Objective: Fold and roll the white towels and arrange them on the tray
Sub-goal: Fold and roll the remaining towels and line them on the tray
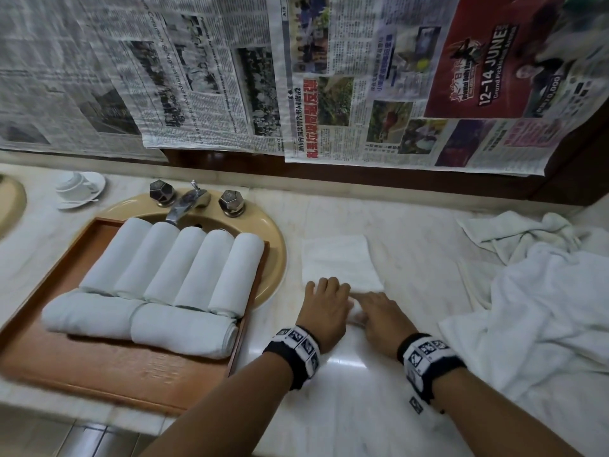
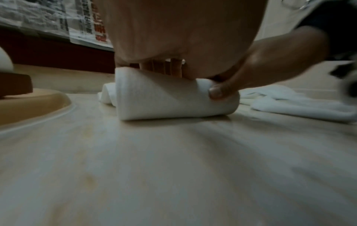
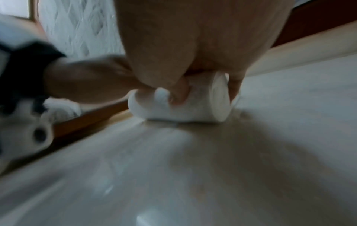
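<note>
A folded white towel (image 1: 339, 262) lies on the marble counter (image 1: 412, 225), its near end wound into a roll (image 2: 173, 99). My left hand (image 1: 324, 300) and right hand (image 1: 375, 310) sit side by side over that roll, fingers curled over its top. In the wrist views my right thumb (image 2: 218, 93) presses into the roll's (image 3: 193, 107) near side, close to its spiral end (image 3: 221, 97). To the left, a wooden tray (image 1: 82, 364) holds several rolled white towels (image 1: 171, 268), one row standing lengthwise and two laid across the front.
The tray rests over a tan sink (image 1: 273, 258) with a chrome tap (image 1: 184, 202). A heap of loose white towels (image 1: 540, 291) covers the counter's right side. A cup and saucer (image 1: 79, 188) stand at the back left. Newspaper (image 1: 296, 77) hangs along the wall.
</note>
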`<state>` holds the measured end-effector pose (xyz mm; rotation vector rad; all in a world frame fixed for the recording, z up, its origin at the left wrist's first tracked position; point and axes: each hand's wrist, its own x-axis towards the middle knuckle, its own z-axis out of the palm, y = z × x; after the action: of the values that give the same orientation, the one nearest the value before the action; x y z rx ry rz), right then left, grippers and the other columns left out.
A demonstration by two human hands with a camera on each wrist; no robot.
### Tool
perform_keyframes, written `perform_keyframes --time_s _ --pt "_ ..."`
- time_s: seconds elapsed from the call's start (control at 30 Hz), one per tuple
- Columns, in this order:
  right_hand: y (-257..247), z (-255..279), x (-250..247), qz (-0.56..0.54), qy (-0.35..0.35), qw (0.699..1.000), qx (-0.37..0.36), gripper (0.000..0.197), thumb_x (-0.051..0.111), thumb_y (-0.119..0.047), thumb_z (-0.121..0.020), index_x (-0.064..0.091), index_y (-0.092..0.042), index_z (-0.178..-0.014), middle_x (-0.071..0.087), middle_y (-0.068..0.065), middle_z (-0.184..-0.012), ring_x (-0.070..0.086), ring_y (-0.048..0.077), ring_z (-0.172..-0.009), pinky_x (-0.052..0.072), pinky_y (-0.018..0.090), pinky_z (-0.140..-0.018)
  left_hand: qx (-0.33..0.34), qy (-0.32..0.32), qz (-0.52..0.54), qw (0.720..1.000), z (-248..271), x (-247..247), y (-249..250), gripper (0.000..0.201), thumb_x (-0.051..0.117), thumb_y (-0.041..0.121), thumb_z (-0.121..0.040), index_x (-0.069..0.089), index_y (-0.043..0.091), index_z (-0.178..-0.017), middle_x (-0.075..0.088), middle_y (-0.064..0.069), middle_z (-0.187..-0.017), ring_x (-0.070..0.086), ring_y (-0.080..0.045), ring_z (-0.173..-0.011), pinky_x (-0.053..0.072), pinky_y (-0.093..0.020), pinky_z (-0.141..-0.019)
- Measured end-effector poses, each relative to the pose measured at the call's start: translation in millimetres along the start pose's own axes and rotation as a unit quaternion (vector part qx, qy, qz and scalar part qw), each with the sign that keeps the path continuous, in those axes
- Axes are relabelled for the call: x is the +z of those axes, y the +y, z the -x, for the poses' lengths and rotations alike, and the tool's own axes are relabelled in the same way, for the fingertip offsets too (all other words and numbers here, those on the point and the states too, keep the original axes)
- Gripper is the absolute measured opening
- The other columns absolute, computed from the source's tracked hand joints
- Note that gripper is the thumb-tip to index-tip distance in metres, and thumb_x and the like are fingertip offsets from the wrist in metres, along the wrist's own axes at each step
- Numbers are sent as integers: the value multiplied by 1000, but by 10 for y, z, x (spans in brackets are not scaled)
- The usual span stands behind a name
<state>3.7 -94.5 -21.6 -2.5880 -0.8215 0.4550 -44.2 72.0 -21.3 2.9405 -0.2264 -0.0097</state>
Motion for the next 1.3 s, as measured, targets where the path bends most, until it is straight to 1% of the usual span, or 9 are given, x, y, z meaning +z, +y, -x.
perform_keyframes --time_s 0.13,0.23,0.33,0.43,0.73,1.0,1.1,1.2,1.3 --pt "-54 -33 -322 -2 -156 987 46 30 50 -32 -96 62 -23 -122 65 1 -120 59 19 -105 47 36 -93 91 17 2 996 218 127 -29 38 45 23 -84 56 12 -119 55 -6 -110 51 -29 -101 41 -49 -97" --pt "-150 -75 -488 33 -36 998 30 24 45 -26 -96 64 -20 -83 68 2 -92 57 20 -85 48 35 -78 94 20 16 995 240 164 -16 35 39 27 -92 59 13 -116 57 -4 -108 51 -27 -99 41 -48 -94" --pt "-190 -337 -571 14 42 999 -17 31 41 -23 -101 68 -19 -117 61 -2 -128 49 19 -121 43 38 -102 83 6 6 996 197 145 16 31 40 30 -93 60 14 -111 57 -3 -103 50 -26 -94 41 -49 -92" --pt "-173 -688 -515 141 -225 963 -37 49 27 -36 -108 34 -21 -154 11 6 -167 9 27 -153 22 46 -121 79 -2 -8 997 193 136 25 30 43 29 -92 59 14 -111 56 -2 -102 49 -26 -92 41 -50 -93" --pt "319 -1442 -474 215 -220 947 91 69 12 -63 -101 -25 -37 -153 -36 1 -158 -22 28 -151 -5 53 -122 56 -26 -15 998 112 124 13 21 50 30 -89 59 15 -100 54 -3 -97 48 -28 -90 38 -52 -92" --pt "444 -1866 -709 191 -142 948 212 70 17 -61 -101 -12 -31 -158 -22 4 -165 -16 29 -153 -11 57 -120 44 -64 -26 997 -45 37 29 20 46 29 -91 58 15 -97 56 -8 -97 47 -31 -91 36 -53 -90" --pt "285 -1688 -768 143 -64 970 186 64 29 -45 -104 10 -18 -160 2 9 -168 2 29 -154 5 51 -123 35 -67 -35 996 -147 5 20 24 41 32 -95 59 15 -98 54 -10 -99 45 -31 -93 35 -52 -89" --pt "95 -1143 -731 48 40 989 131 32 34 -29 -101 60 -15 -113 56 11 -126 50 33 -120 44 43 -99 42 -66 -41 996 -269 -3 -26 34 32 35 -98 59 15 -98 54 -12 -99 46 -32 -93 35 -50 -84" --pt "-36 -310 -457 43 98 991 77 26 41 -24 -98 61 -14 -85 60 6 -94 55 30 -95 48 42 -82 30 -73 -43 996 -393 -15 -54 34 28 35 -100 55 15 -105 56 -12 -102 47 -31 -93 34 -49 -84"
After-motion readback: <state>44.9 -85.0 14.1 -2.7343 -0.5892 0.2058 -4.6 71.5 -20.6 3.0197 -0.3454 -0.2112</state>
